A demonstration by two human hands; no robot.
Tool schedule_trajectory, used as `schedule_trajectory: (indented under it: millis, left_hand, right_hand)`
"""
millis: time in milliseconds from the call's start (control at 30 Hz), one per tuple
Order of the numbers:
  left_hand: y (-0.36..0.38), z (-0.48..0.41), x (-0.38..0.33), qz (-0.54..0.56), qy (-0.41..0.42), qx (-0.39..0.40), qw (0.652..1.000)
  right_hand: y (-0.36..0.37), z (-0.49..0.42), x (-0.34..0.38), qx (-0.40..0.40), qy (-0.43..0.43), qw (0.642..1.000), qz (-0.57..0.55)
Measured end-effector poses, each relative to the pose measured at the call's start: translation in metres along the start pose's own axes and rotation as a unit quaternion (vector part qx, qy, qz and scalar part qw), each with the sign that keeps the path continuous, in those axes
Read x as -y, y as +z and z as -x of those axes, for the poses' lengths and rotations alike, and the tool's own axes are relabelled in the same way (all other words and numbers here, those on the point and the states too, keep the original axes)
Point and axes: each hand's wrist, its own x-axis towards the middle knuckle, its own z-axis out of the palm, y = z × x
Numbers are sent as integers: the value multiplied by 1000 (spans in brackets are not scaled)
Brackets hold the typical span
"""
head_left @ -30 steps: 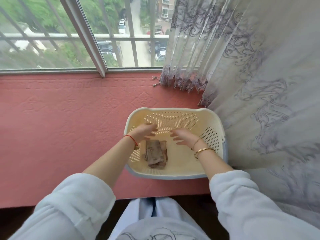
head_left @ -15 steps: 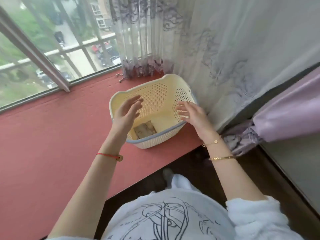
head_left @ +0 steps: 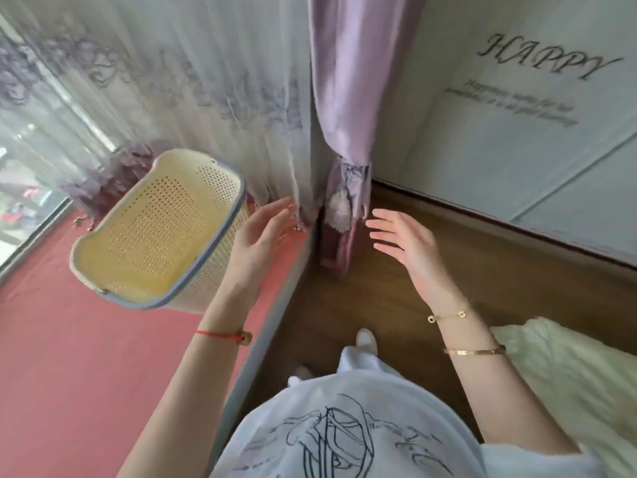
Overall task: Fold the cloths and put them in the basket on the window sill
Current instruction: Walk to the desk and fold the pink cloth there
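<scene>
The cream perforated basket [head_left: 103,243] with a blue-grey rim stands on the red window sill [head_left: 69,357] at the left. From this angle its near wall hides the bottom, so the folded brown cloth inside is out of sight. My left hand [head_left: 256,241] hovers just right of the basket's rim, fingers spread, holding nothing. My right hand [head_left: 405,244] is out over the wooden floor, away from the basket, also spread and empty.
A sheer patterned curtain [head_left: 193,81] hangs behind the basket. A lilac curtain [head_left: 344,98] drops to the floor [head_left: 448,236] at the sill's right end. A white wall with "HAPPY" lettering [head_left: 537,63] stands at the right. A fluffy cream rug [head_left: 568,374] lies at the lower right.
Both hands have come out of the basket and away to the right. My view has swung right, off the window toward the wall and floor. The brown cloth stays in the basket.
</scene>
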Motion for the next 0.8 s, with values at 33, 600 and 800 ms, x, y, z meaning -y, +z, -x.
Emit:
schedule_trajectory:
  millis: [33,600,800]
  left_hand:
    - [20,-3,1,-4,-3,25,1000]
    - [390,-44,12,-91,25,341,935]
    - [496,-83,17,-116,25,404,907]
  right_hand:
    - [-19,6,-1,-25,-4,1000,-6]
    - [-350,52,4,-318,-48,944,-75]
    - [-430,19,3,-385,-32,916,-113]
